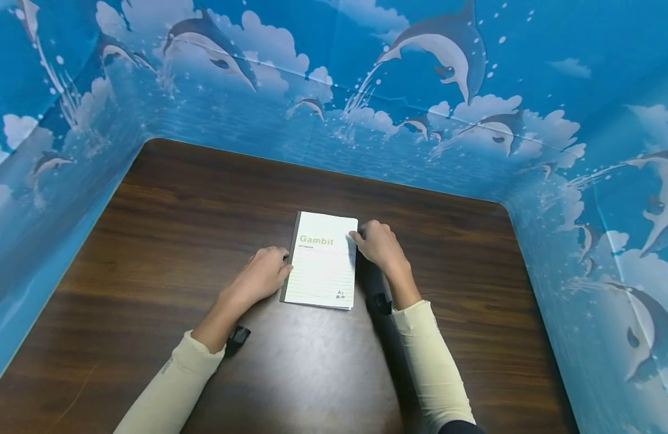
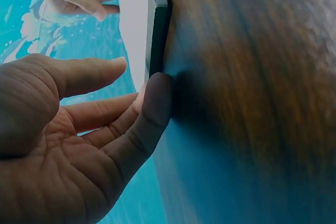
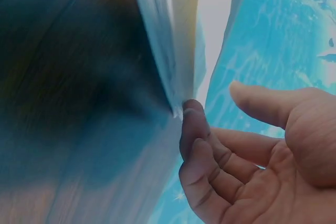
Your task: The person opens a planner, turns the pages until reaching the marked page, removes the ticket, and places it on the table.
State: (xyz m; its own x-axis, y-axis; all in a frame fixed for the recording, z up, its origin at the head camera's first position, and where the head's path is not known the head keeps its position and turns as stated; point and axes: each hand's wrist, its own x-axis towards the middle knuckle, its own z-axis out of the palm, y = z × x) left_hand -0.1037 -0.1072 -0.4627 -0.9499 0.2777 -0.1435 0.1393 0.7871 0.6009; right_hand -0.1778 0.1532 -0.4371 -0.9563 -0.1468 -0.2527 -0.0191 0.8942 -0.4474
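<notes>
A white notebook [image 1: 321, 271] with green "Gambit" lettering and a dark spine lies on the brown table. At its spine is my left hand [image 1: 262, 272]. In the left wrist view, the left fingertips [image 2: 157, 98] meet the spine's edge while the thumb stands apart from the cover. My right hand [image 1: 378, 246] is at the opposite, page-edge side, near the upper corner. The right wrist view shows bent fingers [image 3: 195, 129] against the loose page edges, with the thumb raised away from them. Some pages [image 3: 170, 35] are slightly separated there.
The dark wood table [image 1: 214, 199] has rounded back corners. A blue cloth backdrop [image 1: 323, 138] printed with dolphins surrounds its back and sides. Pale sleeves cover both forearms, and a black wrist device [image 1: 238, 339] sits under the left wrist.
</notes>
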